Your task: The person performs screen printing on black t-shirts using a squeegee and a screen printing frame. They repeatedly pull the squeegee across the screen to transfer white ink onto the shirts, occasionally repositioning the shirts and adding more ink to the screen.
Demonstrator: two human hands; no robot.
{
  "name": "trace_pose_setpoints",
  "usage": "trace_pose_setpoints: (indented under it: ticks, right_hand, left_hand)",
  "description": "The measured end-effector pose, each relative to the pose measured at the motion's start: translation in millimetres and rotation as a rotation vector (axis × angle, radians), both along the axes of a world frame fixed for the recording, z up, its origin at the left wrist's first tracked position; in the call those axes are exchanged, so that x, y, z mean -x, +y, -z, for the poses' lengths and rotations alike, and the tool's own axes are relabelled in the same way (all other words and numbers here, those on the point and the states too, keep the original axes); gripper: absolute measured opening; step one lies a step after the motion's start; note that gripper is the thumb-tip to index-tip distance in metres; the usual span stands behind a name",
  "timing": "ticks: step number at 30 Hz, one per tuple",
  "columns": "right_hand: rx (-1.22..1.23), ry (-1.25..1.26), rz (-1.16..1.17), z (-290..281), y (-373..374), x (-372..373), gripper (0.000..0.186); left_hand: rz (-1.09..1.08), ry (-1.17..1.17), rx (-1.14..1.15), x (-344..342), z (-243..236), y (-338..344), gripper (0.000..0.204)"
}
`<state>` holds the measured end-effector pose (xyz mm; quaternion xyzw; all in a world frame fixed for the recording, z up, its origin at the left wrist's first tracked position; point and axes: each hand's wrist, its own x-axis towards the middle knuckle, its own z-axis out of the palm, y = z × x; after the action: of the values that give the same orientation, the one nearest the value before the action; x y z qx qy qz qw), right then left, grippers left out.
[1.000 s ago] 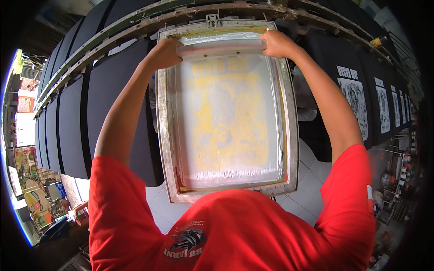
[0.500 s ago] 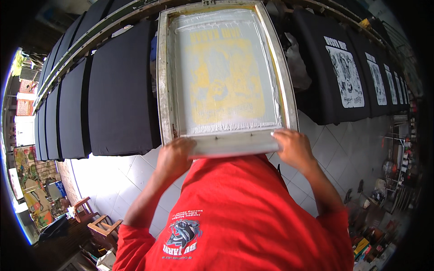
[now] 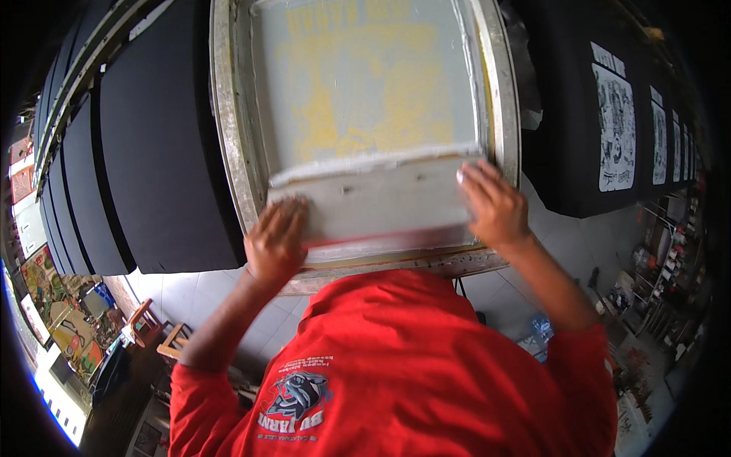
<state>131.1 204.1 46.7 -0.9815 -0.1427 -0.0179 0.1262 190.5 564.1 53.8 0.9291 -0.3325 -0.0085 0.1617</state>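
Both hands grip a long white squeegee [image 3: 373, 199] that lies across the near end of the printing screen [image 3: 365, 91]. The left hand [image 3: 276, 242] is closed over the squeegee's left end, fingers curled onto its top edge; the right hand [image 3: 493, 204] is clamped on the right end, fingers spread over the blade's upper edge. The squeegee sits inside the screen's metal frame [image 3: 228, 152], just above the frame's near bar, with a ridge of pale ink along its far edge. Yellow design shows through the mesh beyond it. Left of the screen lie blank black shirts [image 3: 152, 152] in a row; right of it, black shirts with a white print [image 3: 615, 126]. Below the screen is the person's red shirt [image 3: 411, 365].
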Motion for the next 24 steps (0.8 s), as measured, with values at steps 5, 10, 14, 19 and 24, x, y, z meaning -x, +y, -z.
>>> trace_pose_setpoints:
  ticks: [5, 10, 14, 19, 24]
  right_hand:
    - [0.008, 0.000, -0.031, 2.0, -22.1, -102.2, 0.049]
    - [0.003, -0.064, -0.019, 12.9, -37.7, -181.1, 0.053]
    - [0.017, -0.144, -0.051, 18.3, -53.7, -247.9, 0.047]
    - [0.129, -0.076, -0.078, -12.2, -65.8, -328.4, 0.033]
    - [0.043, 0.198, -0.173, -46.2, -76.8, -393.5, 0.027]
  left_hand:
    - [0.009, -0.087, -0.019, -96.5, -2.5, -21.9, 0.044]
    - [-0.019, -0.184, -0.020, -175.5, 21.4, -28.6, 0.049]
    - [-0.078, -0.224, -0.097, -239.2, 24.0, -40.4, 0.047]
    - [-0.056, -0.155, -0.321, -321.4, -7.4, -59.4, 0.046]
    - [0.075, 0.023, -0.134, -394.5, -25.3, -37.7, 0.056]
